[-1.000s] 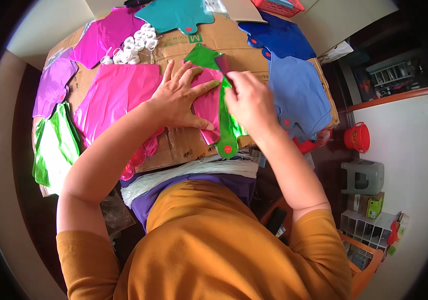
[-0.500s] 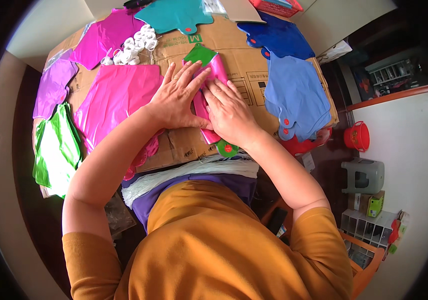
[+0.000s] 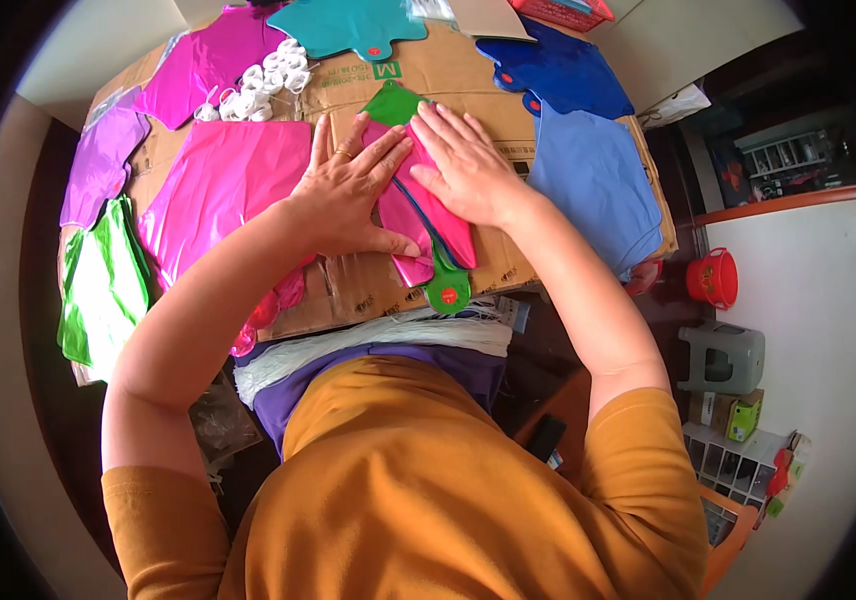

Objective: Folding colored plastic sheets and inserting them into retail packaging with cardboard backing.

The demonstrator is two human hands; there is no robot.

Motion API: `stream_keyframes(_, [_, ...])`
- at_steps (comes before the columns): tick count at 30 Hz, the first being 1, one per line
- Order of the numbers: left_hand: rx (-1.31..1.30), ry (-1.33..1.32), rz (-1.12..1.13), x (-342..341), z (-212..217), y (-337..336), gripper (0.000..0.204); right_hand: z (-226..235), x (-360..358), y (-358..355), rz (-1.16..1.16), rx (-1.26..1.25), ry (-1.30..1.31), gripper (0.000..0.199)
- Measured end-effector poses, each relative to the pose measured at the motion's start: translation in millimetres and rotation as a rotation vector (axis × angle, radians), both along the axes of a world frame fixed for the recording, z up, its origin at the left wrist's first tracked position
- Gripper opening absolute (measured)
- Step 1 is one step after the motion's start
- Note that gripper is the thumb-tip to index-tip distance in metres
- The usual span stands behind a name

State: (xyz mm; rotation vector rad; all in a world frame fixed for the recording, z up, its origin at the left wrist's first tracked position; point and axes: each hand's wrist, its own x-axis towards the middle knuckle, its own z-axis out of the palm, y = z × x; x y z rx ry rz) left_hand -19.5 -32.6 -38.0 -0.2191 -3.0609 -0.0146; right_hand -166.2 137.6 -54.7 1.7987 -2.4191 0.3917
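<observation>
On the cardboard in front of me lies a folded, shiny pink foil piece [image 3: 453, 230] that looks like a flat balloon. A green foil corner [image 3: 394, 106] shows at its far end, and a green rounded tab [image 3: 445, 291] with a red spot sticks out at the near end. A dark blue line runs along its middle fold. My left hand [image 3: 353, 190] rests palm down on the left half, fingers spread. On the right half my right hand [image 3: 470, 170] lies flat with fingers stretched out. Neither hand grips anything.
Flat foil pieces ring the cardboard [image 3: 338, 95]: pink [image 3: 233, 185], magenta [image 3: 213, 65], lilac [image 3: 103, 165], green [image 3: 103, 285], teal [image 3: 348, 28], dark blue [image 3: 568, 70] and light blue [image 3: 598, 185]. White ribbon coils [image 3: 263, 85] sit at the back left. A red basket [image 3: 568, 12] stands behind.
The pink piece's folded halves have spread apart, showing a dark blue line between them. My right hand has moved farther away and slightly right; my left hand stays on the left half.
</observation>
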Motion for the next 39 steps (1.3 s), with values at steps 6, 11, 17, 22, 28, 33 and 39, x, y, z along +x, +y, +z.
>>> stream_keyframes(6, [0.064,-0.042,0.043,5.1,4.0,0.7,0.127,28.0,88.7,74.8,0.111,0.192,-0.041,0.082])
stream_keyframes(11, [0.074,-0.009,0.033,2.3,4.2,-0.2,0.127,60.0,65.4,106.5,0.301,-0.026,-0.736,0.052])
stream_keyframes(17, [0.085,0.014,0.037,0.9,3.0,1.3,0.127,56.0,-17.3,15.5,-0.536,0.027,-1.404,0.035])
stream_keyframes(22, [0.2,0.123,0.013,8.0,7.9,-1.4,0.136,52.6,0.8,-13.6,-0.491,0.147,-1.529,0.02])
stream_keyframes(28, [1.691,0.038,0.214,27.0,26.7,2.4,0.088,57.0,34.6,11.6,-0.276,-0.275,-1.418,0.017])
stream_keyframes(33, [1.839,-0.225,0.283,34.6,50.1,30.9,0.023,77.1,72.3,36.0,-0.152,-0.382,-1.467,0.014])
stream_keyframes(39, [1.564,-0.22,0.212,65.4,85.5,46.5,0.018,81.2,98.1,65.8,-0.035,-0.477,-1.654,0.016])
